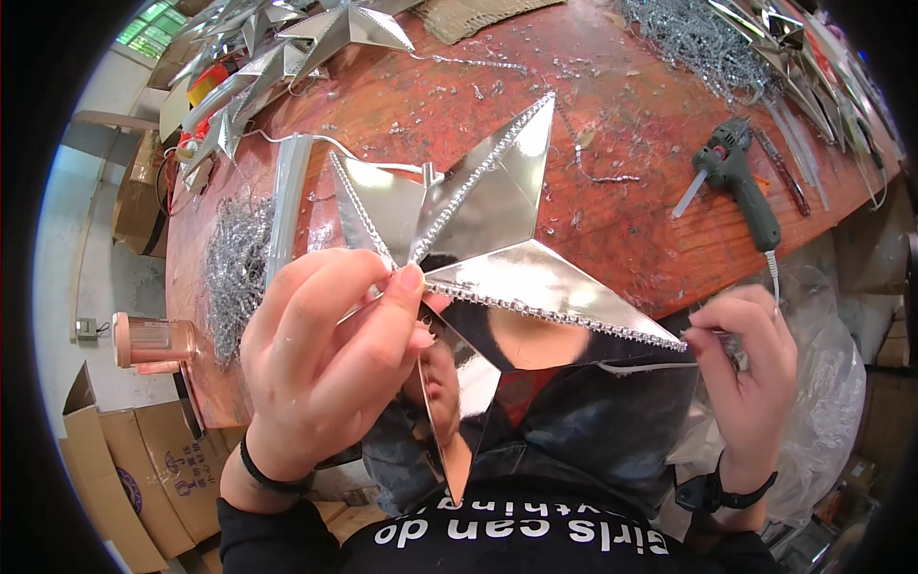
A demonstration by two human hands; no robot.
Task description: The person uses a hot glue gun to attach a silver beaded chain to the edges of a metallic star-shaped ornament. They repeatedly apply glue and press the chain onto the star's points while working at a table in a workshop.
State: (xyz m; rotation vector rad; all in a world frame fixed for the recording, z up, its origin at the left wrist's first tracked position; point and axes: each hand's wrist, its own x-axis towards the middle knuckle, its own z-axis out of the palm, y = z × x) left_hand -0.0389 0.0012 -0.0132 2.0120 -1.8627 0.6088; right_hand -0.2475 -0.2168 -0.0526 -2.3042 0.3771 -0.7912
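Note:
A mirror-like silver star [492,196] is held up over my lap at the table's near edge. Strips of sparkling rhinestone trim [559,318] run along several of its ridges, from the middle out to the points. My left hand [330,349] pinches the star near its centre, thumb and forefinger over the spot where the strips meet. By the right-hand point, my right hand [751,349] has its thumb and forefinger brought together right beside the trim's end; what lies between them, if anything, is too small to tell. A white cord [387,165] runs behind the star.
On the reddish table [631,230] lie a glue gun [736,182] at the right and clear glue sticks [290,206] at the left. Heaps of silver trim [239,258] and finished-looking stars [335,33] sit around the edges. Cardboard boxes [153,474] stand at lower left.

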